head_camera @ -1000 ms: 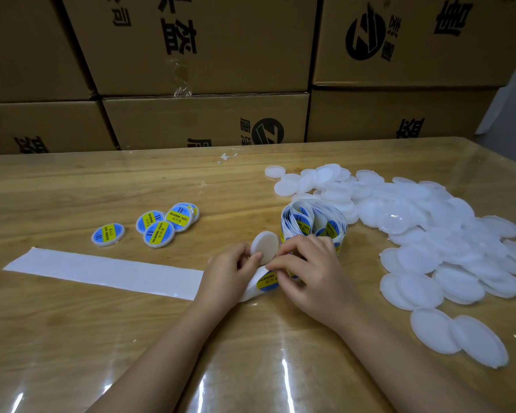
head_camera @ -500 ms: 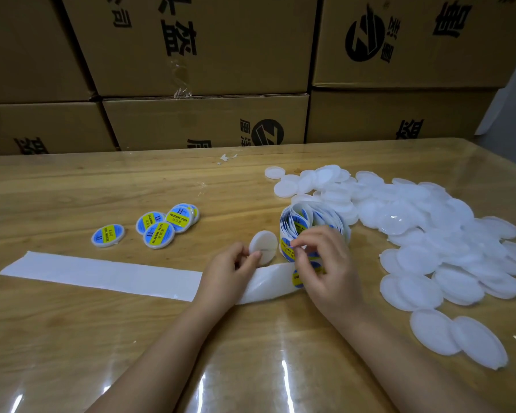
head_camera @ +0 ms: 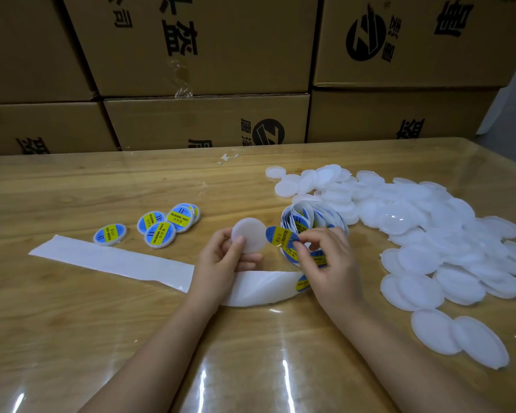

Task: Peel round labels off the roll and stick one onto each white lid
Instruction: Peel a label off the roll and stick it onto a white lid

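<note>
Label-transfer step: left grip [head_camera: 221, 260] clasps a bare lid [head_camera: 248, 235] just left of the roll [head_camera: 310, 219], off the desk [head_camera: 72, 323]; right grip [head_camera: 325, 260] pinches a peeled label [head_camera: 280, 235] nearer the roll; next move likely needs centring, then pressing flat.

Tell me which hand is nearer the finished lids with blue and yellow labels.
Left. The left hand, holding a blank lid, sits just right of the labelled lids; the right hand, pinching a label, is farther right.
</note>
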The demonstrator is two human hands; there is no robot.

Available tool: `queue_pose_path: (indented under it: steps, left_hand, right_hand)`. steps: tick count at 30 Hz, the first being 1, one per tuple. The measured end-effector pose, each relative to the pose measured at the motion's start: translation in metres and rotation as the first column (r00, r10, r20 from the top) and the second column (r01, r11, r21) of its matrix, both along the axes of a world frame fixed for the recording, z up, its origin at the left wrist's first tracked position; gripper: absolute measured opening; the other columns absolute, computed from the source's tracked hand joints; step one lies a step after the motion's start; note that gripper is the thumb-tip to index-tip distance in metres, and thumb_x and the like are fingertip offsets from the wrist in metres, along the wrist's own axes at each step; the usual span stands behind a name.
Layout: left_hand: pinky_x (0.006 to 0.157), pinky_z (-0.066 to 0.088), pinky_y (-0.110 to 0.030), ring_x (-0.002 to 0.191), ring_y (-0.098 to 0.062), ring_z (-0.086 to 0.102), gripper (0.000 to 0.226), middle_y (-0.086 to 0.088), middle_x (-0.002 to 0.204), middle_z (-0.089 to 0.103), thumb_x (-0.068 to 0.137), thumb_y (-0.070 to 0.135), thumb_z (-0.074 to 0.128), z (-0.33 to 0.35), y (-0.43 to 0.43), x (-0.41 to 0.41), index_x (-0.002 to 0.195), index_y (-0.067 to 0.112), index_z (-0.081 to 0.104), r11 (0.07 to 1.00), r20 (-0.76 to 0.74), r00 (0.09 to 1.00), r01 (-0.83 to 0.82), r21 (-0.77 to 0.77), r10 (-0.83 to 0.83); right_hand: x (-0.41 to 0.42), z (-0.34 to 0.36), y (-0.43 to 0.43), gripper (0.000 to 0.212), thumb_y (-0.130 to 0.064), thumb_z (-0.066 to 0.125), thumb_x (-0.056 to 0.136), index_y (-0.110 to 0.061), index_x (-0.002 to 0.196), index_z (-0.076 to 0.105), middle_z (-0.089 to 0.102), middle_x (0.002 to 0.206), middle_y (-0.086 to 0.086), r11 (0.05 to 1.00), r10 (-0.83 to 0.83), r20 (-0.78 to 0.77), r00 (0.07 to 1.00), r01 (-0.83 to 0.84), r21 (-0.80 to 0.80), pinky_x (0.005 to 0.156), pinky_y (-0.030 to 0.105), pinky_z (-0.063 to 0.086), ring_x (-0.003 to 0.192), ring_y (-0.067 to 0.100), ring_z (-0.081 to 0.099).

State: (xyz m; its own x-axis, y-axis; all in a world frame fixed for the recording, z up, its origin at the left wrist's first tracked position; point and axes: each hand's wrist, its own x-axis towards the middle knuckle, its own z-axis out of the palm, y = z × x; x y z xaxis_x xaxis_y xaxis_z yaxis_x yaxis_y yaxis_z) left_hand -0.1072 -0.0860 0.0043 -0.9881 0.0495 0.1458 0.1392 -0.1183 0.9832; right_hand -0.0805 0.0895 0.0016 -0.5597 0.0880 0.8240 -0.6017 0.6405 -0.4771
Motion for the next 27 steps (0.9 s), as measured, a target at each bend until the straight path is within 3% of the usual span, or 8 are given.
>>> queue_pose_path:
  steps: [3,7,11,15,22,27]
  left_hand:
    - [0.068,0.057,-0.024,0.082,-0.023,0.072,0.019,-0.005,0.078,0.069,0.094,-0.003,0.048,0.0028,-0.0001,0.0008,0.108,0.007,0.056,0.996,-0.010,0.999,0.042,0.073,-0.041]
    - [0.065,0.057,-0.024,0.080,-0.024,0.072,0.019,-0.012,0.080,0.072,0.091,-0.002,0.052,0.0055,0.0036,0.0055,0.105,0.008,0.059,0.982,0.024,0.987,0.158,0.099,-0.161]
    - [0.065,0.057,-0.024,0.079,-0.027,0.072,0.019,-0.010,0.086,0.074,0.088,0.000,0.055,0.0050,0.0058,0.0097,0.105,0.008,0.060,0.964,0.044,0.966,0.252,0.083,-0.257]
    - [0.067,0.058,-0.026,0.080,-0.028,0.072,0.020,-0.012,0.088,0.074,0.088,0.000,0.054,0.0050,0.0056,0.0093,0.107,0.006,0.060,0.961,0.043,0.962,0.265,0.082,-0.269]
    - [0.066,0.057,-0.025,0.078,-0.025,0.072,0.020,-0.009,0.084,0.074,0.088,-0.001,0.055,0.0039,0.0063,0.0099,0.105,0.007,0.060,0.959,0.027,0.959,0.279,0.057,-0.281]
    - [0.065,0.056,-0.024,0.079,-0.025,0.072,0.018,-0.008,0.084,0.074,0.087,0.001,0.056,0.0028,0.0064,0.0098,0.103,0.008,0.061,0.956,0.008,0.957,0.290,0.039,-0.290]
  right_hand:
    - [0.0012,0.0022,-0.0001,0.017,-0.022,0.057,0.087,-0.008,0.089,0.067,0.043,0.091,-0.028,1.000,-0.004,0.016,1.000,0.004,-0.002,0.067,0.029,0.045,0.076,0.012,0.049]
    - [0.0017,0.0054,-0.0016,0.019,-0.023,0.057,0.086,-0.008,0.087,0.068,0.044,0.081,-0.031,1.000,-0.022,0.017,1.000,0.022,-0.013,0.067,0.038,0.047,0.073,0.010,0.049]
    - [0.0016,0.0051,-0.0015,0.020,-0.029,0.056,0.085,-0.013,0.083,0.068,0.041,0.077,-0.032,0.995,-0.096,0.065,0.993,0.095,0.017,0.079,0.033,0.036,0.073,0.002,0.045]
    - [0.0008,0.0042,-0.0005,0.022,-0.034,0.055,0.085,-0.016,0.082,0.068,0.042,0.071,-0.029,0.992,-0.124,0.110,0.986,0.121,0.034,0.082,0.028,0.028,0.071,0.002,0.046]
    - [0.0024,0.0048,-0.0047,0.026,-0.038,0.055,0.084,-0.017,0.078,0.069,0.052,0.061,-0.011,0.989,-0.141,0.146,0.979,0.132,0.069,0.080,0.031,0.030,0.066,0.006,0.047]
    - [0.0045,0.0075,-0.0054,0.024,-0.037,0.057,0.084,-0.016,0.078,0.069,0.048,0.062,-0.016,0.986,-0.157,0.159,0.975,0.145,0.083,0.080,0.032,0.030,0.064,0.008,0.049]
